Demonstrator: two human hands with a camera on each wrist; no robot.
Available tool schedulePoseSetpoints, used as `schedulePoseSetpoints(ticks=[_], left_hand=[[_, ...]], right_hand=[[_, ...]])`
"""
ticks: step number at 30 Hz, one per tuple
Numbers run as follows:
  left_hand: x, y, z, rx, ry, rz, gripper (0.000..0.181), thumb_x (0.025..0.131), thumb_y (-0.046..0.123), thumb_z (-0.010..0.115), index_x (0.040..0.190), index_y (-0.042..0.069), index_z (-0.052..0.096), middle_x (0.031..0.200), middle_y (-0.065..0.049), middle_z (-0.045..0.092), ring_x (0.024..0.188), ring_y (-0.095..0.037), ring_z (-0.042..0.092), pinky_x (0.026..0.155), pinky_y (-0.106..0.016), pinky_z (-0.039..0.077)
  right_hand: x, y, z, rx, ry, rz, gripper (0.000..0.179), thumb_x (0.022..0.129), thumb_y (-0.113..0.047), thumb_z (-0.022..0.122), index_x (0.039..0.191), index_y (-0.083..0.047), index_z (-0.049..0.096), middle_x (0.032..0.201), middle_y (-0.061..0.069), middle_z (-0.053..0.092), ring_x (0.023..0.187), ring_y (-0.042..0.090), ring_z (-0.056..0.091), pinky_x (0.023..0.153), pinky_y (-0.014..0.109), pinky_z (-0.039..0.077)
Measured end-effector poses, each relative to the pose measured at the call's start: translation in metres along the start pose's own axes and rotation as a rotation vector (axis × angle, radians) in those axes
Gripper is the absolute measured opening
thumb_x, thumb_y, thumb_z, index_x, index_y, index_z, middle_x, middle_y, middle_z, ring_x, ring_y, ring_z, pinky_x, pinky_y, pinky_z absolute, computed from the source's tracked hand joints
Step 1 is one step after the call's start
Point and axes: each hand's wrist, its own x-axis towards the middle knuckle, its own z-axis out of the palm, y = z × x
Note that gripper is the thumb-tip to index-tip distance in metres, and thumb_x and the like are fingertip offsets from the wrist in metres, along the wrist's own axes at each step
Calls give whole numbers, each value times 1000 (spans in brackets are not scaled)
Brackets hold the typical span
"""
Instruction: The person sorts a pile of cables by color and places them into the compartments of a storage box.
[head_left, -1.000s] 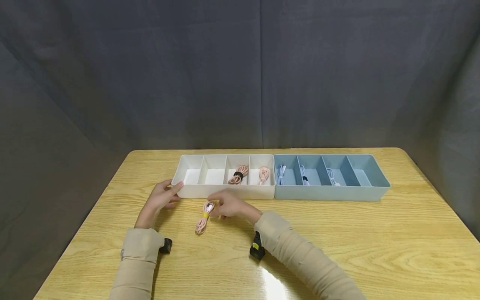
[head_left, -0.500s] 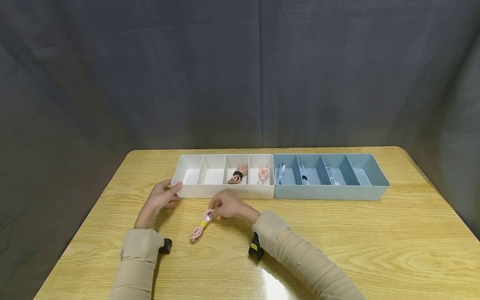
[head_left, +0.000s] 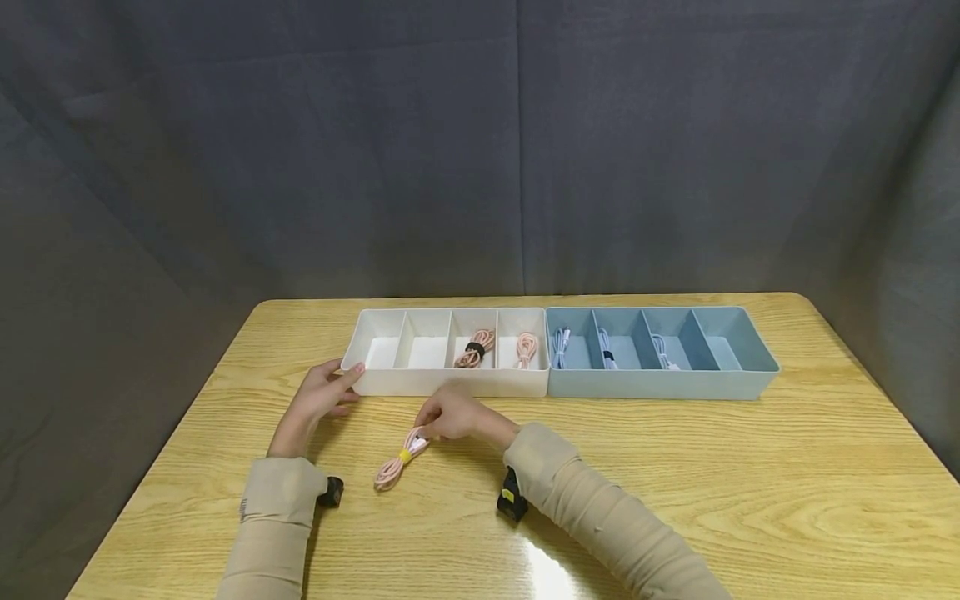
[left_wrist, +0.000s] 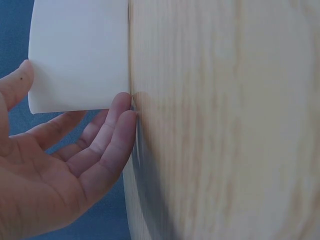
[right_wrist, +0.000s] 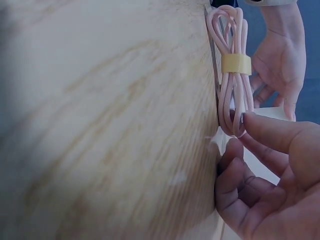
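My right hand [head_left: 452,414] pinches the plug end of a pink charging cable [head_left: 390,472] between thumb and fingertips. The cable is coiled into a bundle, with a yellow strap [right_wrist: 236,64] round its middle. Its looped end points toward the front left, low over the table. At the left end of the white divided organizer box [head_left: 450,383] is my left hand [left_wrist: 75,165]. The thumb touches the rim corner, and the loosely extended fingers rest by the end wall near the tabletop.
Two pink cable bundles [head_left: 527,350] lie in the white box's two right compartments. Against its right end stands a blue divided box [head_left: 660,385]. Pale cable bundles [head_left: 560,347] occupy its three left compartments. A dark curtain [head_left: 517,167] hangs behind the wooden table [head_left: 750,500].
The right hand has shifted slightly toward me, and its fingers have closed on the plug end. The cable's looped end has swung toward the front left. My left hand stays at the box.
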Motion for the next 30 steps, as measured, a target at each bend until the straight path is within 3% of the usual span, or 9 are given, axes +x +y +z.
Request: schedulePoseSetpoints(ticks=[9,15,18,25,30], left_hand=[[1,1,2,34,12,-28,66,94,40,46,137,-7,30,113,-28,50,89,-28,61,67,-35,52],[2,-1,2,31,1,-22,66,95,39,45,138,-8,28,113,-29,49,95,-33,59,70,-37,52],[3,-2,2,30,0,-29,67,94,40,46,138,-8,28,113,-29,49,95,-33,59,71,-37,52],[1,2,1,29,4,-38,67,94,40,46,138,-7,27,113,-28,50,95,-32,59,70,-36,52],[1,2,1,20,2,-31,67,94,40,46,138,-8,28,113,-29,50,94,-31,60,69,-35,52]], right_hand=[[-2,2,-3,-8,-51,-25,3,82,-1,65,82,2,67,61,-2,55,52,6,46,48,16,36],[-4,4,-6,149,-96,-13,4,85,3,60,84,7,60,63,6,58,51,11,52,51,22,47],[-5,4,-9,209,-97,17,4,85,4,59,85,8,58,63,9,59,49,13,54,51,26,50],[-8,5,-13,222,-76,-19,6,86,6,55,90,7,59,65,15,62,53,17,59,50,24,47],[-11,4,-17,253,-41,0,10,88,5,53,95,6,60,68,18,62,57,24,61,51,27,48]])
